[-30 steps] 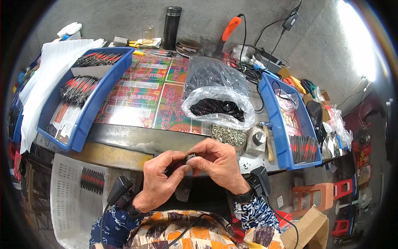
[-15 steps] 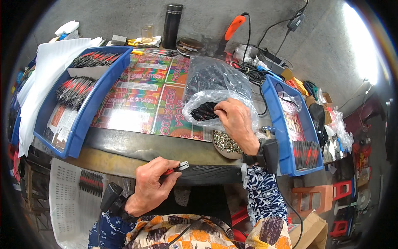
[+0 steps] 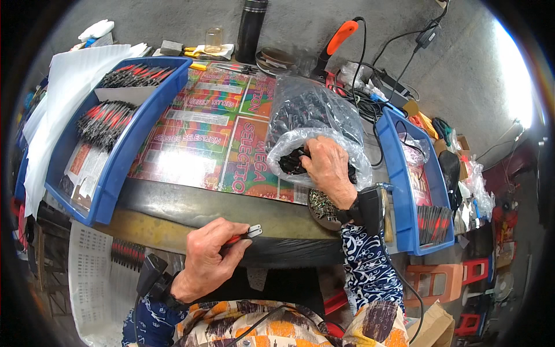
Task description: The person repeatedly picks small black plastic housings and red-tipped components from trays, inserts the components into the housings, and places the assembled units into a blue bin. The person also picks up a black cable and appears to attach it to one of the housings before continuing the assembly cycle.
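Over the table's near edge, my left hand [image 3: 209, 254] is closed around a small red-and-black piece with a flat metal end [image 3: 254, 232] that has holes in it. That end sticks out past the thumb and forefinger. My right hand [image 3: 330, 168] reaches into the mouth of a clear plastic bag [image 3: 312, 98], fingers pressed together among slim black pieces [image 3: 291, 161]. Whatever its fingertips grip is hidden by the hand and the pile. Just below the bag's mouth, partly behind my right wrist, a round dish [image 3: 322, 209] holds many small metal parts.
Blue bins stand at the left [image 3: 110, 194] and right [image 3: 407, 222], holding red-and-black pieces. A white basket [image 3: 92, 277] sits below the left bin. Behind the bag are a black flask [image 3: 252, 32], an orange-handled tool [image 3: 341, 37] and tangled cables [image 3: 370, 87].
The view has shifted slightly, moving the table things rightward. My right hand has pushed further into the bag's mouth, which is spread wider. My left hand keeps its hold.
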Demonstrator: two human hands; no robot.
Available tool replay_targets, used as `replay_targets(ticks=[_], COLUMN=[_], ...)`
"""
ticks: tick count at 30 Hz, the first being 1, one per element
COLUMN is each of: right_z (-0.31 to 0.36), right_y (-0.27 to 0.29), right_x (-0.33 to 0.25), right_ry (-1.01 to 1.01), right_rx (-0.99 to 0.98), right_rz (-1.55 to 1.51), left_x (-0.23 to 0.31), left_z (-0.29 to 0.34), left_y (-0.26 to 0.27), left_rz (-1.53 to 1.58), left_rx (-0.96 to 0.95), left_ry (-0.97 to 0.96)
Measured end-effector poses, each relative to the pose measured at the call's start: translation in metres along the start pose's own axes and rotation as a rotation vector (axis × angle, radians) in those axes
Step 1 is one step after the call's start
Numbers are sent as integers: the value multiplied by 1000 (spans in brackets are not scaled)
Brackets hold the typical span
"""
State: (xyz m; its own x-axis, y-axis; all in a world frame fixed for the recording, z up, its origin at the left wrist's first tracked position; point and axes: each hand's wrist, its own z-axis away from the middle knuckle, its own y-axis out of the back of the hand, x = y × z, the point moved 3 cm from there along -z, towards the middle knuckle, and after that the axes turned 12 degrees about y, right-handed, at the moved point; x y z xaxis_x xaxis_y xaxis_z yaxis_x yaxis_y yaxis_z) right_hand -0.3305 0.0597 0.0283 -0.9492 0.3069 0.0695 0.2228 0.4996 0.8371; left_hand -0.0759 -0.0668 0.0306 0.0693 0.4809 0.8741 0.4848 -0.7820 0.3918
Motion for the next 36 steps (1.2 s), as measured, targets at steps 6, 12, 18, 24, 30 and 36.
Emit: replay_targets(ticks=[6,12,18,24,30,36], right_z=[0,2,23,58,86,100], right_y=[11,44,83,98,93,85], right_x=[-3,-21,-73,-118,-136,-144], right_ry=[-22,-130,-102,-220,-402,-501], right_rx=[-54,-36,88,50,52,49], right_rz=[-3,-67,-419,-840,-1104,-1305], left_x=[4,10,18,23,26,24], left_z=[6,17,25,37,46,52], left_y=[2,4,6,2,-1,-3], left_rz=[3,-3,-4,8,15,16], left_rx=[10,33,29,-30,-57,-71], left_ry=[-10,-6,-39,16,4,0])
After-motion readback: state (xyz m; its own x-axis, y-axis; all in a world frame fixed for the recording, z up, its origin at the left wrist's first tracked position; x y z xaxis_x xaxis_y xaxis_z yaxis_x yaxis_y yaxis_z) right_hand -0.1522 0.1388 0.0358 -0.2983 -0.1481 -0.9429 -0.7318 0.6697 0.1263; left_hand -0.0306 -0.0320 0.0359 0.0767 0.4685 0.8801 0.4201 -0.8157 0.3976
